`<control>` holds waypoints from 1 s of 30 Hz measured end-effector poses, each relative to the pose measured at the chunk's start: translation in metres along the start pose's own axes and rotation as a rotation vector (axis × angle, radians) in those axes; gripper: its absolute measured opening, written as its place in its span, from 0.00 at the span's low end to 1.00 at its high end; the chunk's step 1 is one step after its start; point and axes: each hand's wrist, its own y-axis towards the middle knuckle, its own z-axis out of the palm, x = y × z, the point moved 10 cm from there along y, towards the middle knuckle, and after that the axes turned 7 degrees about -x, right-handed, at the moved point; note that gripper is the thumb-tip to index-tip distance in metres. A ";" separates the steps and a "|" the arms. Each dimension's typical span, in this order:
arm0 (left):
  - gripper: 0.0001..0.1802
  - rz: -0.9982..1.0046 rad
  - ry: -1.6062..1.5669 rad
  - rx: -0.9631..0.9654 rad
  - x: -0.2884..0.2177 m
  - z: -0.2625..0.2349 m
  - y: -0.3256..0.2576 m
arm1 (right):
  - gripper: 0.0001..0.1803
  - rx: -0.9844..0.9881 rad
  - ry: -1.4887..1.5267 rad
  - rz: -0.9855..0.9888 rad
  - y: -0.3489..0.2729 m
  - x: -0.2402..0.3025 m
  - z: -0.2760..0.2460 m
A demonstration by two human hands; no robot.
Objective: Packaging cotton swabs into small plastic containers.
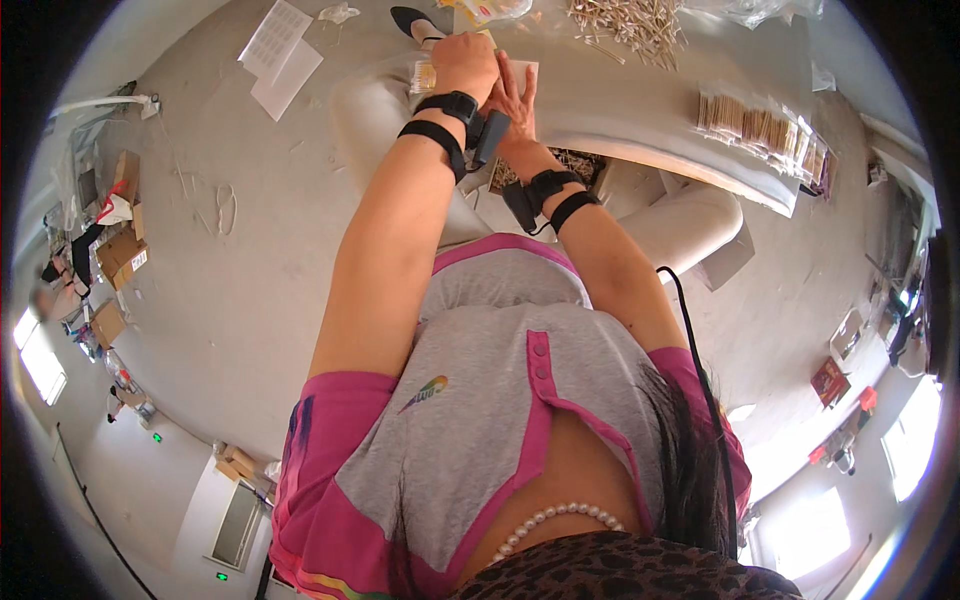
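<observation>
My left hand is curled closed at the table's near edge, back of the hand up, so whatever its fingers hold is hidden. Just left of it a small bundle of thin sticks with pale tips, resembling cotton swabs, partly shows from under the hand. Touching or almost touching the left hand, my right hand has its fingers stretched out and apart. A pale flat card or packet lies beside the right fingertips. Both wrists wear black straps with small dark devices.
Loose thin sticks are heaped on the table. Packed stick bundles line its right side. A yellow-and-white plastic package lies at the far edge. Beneath the table is a box with dark contents. Paper sheets lie on the floor.
</observation>
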 end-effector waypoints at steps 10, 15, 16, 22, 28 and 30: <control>0.11 -0.055 0.088 0.075 0.006 0.012 0.001 | 0.39 -0.168 0.002 0.017 -0.003 0.003 0.002; 0.11 -0.099 0.110 0.138 0.008 0.022 0.003 | 0.31 -0.360 0.591 0.065 -0.004 -0.011 -0.016; 0.12 -0.113 0.123 0.139 0.011 0.028 0.004 | 0.31 -0.359 0.592 0.056 -0.002 -0.008 -0.017; 0.12 -0.123 0.143 0.205 -0.001 0.040 0.006 | 0.32 -0.369 0.509 0.085 -0.002 -0.008 -0.003; 0.11 -0.133 0.115 0.185 0.002 0.040 0.003 | 0.38 -0.295 0.350 0.076 0.002 -0.006 0.008; 0.11 -0.128 0.137 0.171 -0.001 0.036 0.002 | 0.40 -0.256 0.251 0.046 0.005 -0.007 0.012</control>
